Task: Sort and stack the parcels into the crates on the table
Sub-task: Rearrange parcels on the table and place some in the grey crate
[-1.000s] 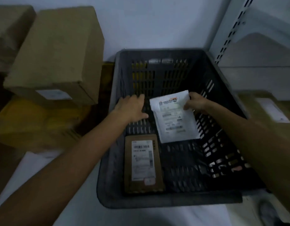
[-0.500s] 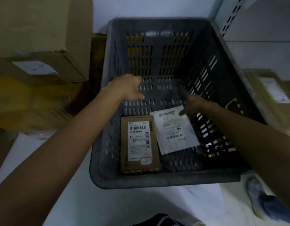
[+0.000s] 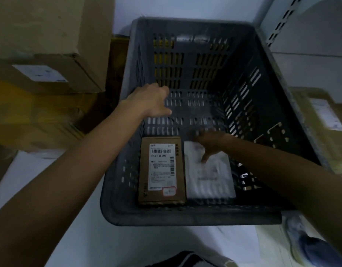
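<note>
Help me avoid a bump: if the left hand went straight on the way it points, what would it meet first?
Likely the far wall of the crate: the left hand points across the bare slotted floor, with no parcel in line. Depth is unclear.

Dim, bluish light throughout (edges bowed by the wide lens), with motion blur smearing the right hand [image 3: 211, 140].

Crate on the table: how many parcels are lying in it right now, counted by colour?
Brown cardboard parcel: 1
White mailer bag: 1
Total: 2, lying flat side by side at the near end of the grey crate
</note>
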Demonstrator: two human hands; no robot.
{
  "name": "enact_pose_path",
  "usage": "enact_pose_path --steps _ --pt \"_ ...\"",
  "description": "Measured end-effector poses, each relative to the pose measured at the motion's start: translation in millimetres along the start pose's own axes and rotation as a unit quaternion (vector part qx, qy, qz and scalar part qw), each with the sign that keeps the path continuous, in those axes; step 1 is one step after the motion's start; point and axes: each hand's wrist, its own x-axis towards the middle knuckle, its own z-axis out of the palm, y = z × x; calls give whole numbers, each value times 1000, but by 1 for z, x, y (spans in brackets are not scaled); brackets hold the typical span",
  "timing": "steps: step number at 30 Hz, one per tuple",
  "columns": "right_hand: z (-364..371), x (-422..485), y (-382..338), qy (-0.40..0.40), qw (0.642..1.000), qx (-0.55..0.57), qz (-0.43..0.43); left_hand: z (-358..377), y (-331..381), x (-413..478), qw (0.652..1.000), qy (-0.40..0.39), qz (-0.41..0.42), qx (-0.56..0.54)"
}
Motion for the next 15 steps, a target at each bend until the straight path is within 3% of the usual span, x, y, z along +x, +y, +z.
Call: enact_pose_path --steps 8,15 --pt "1 -12 -3 4 1000 23 -8 -6 7 -12 993 63 54 -81" --pt "-64 -36 2 107 993 38 21 -29 16 -57 940 292 121 -130"
